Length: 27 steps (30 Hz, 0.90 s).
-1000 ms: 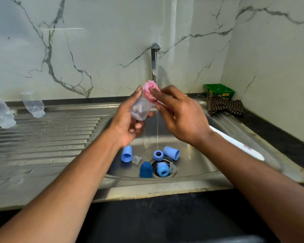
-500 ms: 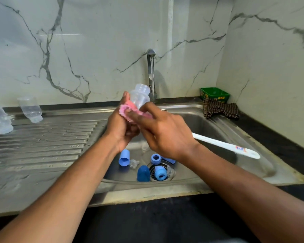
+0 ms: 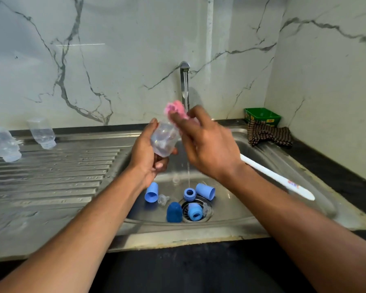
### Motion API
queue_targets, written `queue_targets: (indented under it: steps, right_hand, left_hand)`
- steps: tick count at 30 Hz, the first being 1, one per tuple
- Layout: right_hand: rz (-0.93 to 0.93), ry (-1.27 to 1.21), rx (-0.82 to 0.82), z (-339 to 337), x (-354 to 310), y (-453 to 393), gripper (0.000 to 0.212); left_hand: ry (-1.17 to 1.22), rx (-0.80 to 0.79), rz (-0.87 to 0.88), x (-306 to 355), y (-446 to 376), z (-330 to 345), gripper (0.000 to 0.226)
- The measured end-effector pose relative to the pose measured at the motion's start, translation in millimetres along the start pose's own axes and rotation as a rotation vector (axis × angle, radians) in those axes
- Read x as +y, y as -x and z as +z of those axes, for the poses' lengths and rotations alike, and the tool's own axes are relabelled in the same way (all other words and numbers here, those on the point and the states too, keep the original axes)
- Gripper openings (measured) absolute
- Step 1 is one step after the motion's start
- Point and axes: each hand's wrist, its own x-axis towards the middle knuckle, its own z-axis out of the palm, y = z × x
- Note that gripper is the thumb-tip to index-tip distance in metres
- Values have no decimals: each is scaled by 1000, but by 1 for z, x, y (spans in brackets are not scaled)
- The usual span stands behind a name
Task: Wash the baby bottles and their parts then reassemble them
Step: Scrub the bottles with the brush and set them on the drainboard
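1. Nearest the person, in the bottom of the sink (image 3: pixel 230 227), the loose parts lie gathered round the drain (image 3: pixel 195 209), most likely dropped there to wait for washing. A dark blue cap (image 3: pixel 174 212) stands just left of the drain, and a blue ring (image 3: pixel 193 212) lies on the drain itself with a clear teat (image 3: pixel 206 209) touching its right side.
2. Just behind the drain sit a second ring (image 3: pixel 189 194) and a light blue cap (image 3: pixel 205 191) on its side. Left of the drain lie another light blue cap (image 3: pixel 152 192), open end toward the viewer, and a second clear teat (image 3: pixel 163 200) beside it.
3. A white-handled brush (image 3: pixel 277 178) leans along the sink's right slope, right of the drain, within reach.
4. Above the drain the left hand (image 3: pixel 145 159) grips the bottle (image 3: pixel 164 140) from the side, fingers curled round its lower body, tilting it toward the other hand. The bottle is clear; whether it holds water cannot be told.
5. The right hand (image 3: pixel 207 149) pinches a pink sponge (image 3: pixel 175 111) at the bottle's upper end, apparently scrubbing it; the fingers are blurred.
6. Directly above the drain, the tap (image 3: pixel 184 81) runs a thin stream that falls past the hands, probably kept on for rinsing.
7. Far left of the drain, two clear bottles (image 3: pixel 42 132) lie on the ribbed drainboard (image 3: pixel 51 176), seemingly washed and draining.
8. Far right and behind the drain, a checked cloth (image 3: pixel 268 135) lies against a green box (image 3: pixel 262 116) in the corner.
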Motion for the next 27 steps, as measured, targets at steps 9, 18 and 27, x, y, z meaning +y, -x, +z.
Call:
queue_targets:
  steps: [9, 18, 27]
  right_hand:
    - [-23, 49, -13, -1, 5, 3, 48]
    - [-80, 25, -45, 0, 7, 5, 45]
    - [-89, 9, -113, 3, 8, 15, 41]
  left_hand:
    - [107, -33, -164, 1, -3, -5, 56]
    - [67, -43, -203, -4, -8, -7, 69]
    - [4, -179, -161, -3, -7, -10, 64]
